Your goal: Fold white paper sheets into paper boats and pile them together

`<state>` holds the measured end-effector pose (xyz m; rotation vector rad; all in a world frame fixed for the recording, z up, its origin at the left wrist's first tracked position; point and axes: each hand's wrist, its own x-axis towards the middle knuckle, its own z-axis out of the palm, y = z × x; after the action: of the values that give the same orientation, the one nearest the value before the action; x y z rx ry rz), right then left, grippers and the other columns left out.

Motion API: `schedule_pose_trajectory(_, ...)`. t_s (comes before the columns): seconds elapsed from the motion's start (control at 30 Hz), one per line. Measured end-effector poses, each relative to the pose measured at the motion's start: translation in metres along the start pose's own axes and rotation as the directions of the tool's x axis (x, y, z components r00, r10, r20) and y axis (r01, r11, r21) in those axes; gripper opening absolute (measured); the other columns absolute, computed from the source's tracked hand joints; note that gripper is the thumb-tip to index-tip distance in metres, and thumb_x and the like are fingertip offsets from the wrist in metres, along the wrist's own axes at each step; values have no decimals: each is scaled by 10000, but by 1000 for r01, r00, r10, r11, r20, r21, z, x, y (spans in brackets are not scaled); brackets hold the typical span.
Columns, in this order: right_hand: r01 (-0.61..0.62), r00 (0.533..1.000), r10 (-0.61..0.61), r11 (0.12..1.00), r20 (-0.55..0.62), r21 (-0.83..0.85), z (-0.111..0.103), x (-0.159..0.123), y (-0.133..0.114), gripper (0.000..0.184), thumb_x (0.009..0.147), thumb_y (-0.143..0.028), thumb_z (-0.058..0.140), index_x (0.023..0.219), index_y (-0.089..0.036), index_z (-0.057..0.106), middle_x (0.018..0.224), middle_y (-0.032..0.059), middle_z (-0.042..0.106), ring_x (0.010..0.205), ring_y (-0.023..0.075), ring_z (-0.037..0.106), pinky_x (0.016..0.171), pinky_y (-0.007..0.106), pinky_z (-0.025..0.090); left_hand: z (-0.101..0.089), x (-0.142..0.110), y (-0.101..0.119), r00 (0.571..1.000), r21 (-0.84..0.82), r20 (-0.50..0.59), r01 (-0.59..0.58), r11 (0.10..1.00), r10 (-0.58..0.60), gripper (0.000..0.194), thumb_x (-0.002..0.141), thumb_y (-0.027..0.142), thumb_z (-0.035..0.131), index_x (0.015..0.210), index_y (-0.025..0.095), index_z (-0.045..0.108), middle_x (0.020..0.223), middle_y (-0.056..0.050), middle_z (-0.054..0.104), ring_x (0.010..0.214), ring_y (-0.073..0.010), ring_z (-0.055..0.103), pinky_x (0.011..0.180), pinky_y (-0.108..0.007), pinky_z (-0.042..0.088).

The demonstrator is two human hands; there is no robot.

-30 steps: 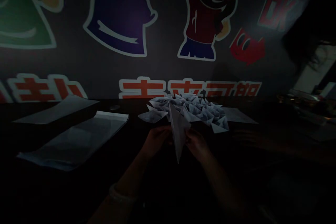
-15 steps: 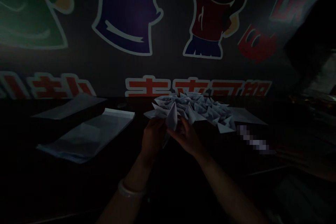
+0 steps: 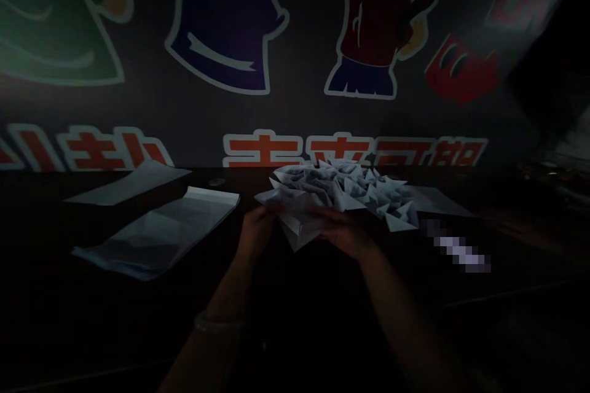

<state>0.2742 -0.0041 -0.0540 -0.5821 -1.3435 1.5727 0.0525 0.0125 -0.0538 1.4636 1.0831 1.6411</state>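
Between my hands is a white folded paper (image 3: 298, 224), spread wide with a point hanging downward; it looks like a paper boat being shaped, but the dim light hides its exact form. My left hand (image 3: 257, 230) grips its left side, fingers partly hidden behind it. On the opposite side my right hand (image 3: 343, 233) pinches the paper's right edge, fingers stretched across it. Right behind the paper lies a heap of folded paper boats (image 3: 354, 184), with pointed corners sticking up.
A stack of white paper sheets (image 3: 161, 233) lies to the left, and another sheet (image 3: 129, 183) behind it. More paper (image 3: 440, 201) lies right of the heap. A small round clear object (image 3: 216, 182) rests near the wall. At right, a pixelated patch (image 3: 461, 252) and a dim forearm show.
My hands have moved apart. The paper between them has gone from a narrow upright point to a wider, spread shape with its tip down. The view has shifted slightly.
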Motion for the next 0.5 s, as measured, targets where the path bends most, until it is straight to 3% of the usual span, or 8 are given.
schedule_pose_trajectory(0.13,20,992,-39,988,-123,-154,2,1,-1,452,675,-273,742,1123,-257,691,1111,48,705,950,242,666,841,414,516,9,-4,8,998,-124,36,61,990,-57,212,730,242,631,906,181,732,1023,-79,729,1013,-253,635,919,-366,471)
schedule_pose_trajectory(0.2,37,971,-105,953,-213,-302,2,4,0,463,665,-268,759,1123,-259,693,1164,38,687,1033,254,641,911,410,483,16,-10,12,990,-181,107,110,977,-92,395,683,272,717,1069,193,677,1098,-90,703,1007,-250,637,884,-376,492)
schedule_pose_trajectory(0.27,49,949,-170,910,-264,-412,3,6,0,456,662,-260,761,1114,-264,700,1203,26,670,1126,267,595,977,404,441,21,-16,16,946,-143,284,199,970,-152,452,643,300,775,1062,156,678,1021,-97,719,940,-250,652,828,-365,509)
schedule_pose_trajectory(0.33,59,932,-218,880,-291,-471,5,7,-1,439,670,-259,758,1105,-276,706,1214,12,665,1172,264,565,1010,390,414,22,-19,18,882,-40,410,274,961,-234,366,632,341,790,911,116,719,828,-69,728,803,-234,661,725,-329,518)
schedule_pose_trajectory(0.4,64,923,-234,876,-305,-478,6,7,-1,423,674,-281,761,1094,-277,711,1170,13,685,1119,259,599,976,384,440,22,-20,17,864,34,399,320,947,-307,297,620,359,792,762,108,721,661,-30,688,654,-196,637,614,-289,501)
schedule_pose_trajectory(0.5,67,930,-210,904,-302,-423,6,6,0,433,680,-339,765,1098,-241,710,933,32,737,872,236,684,850,388,504,21,-17,13,896,2,275,362,932,-348,273,594,339,805,711,115,700,592,-11,654,554,-153,597,532,-253,476)
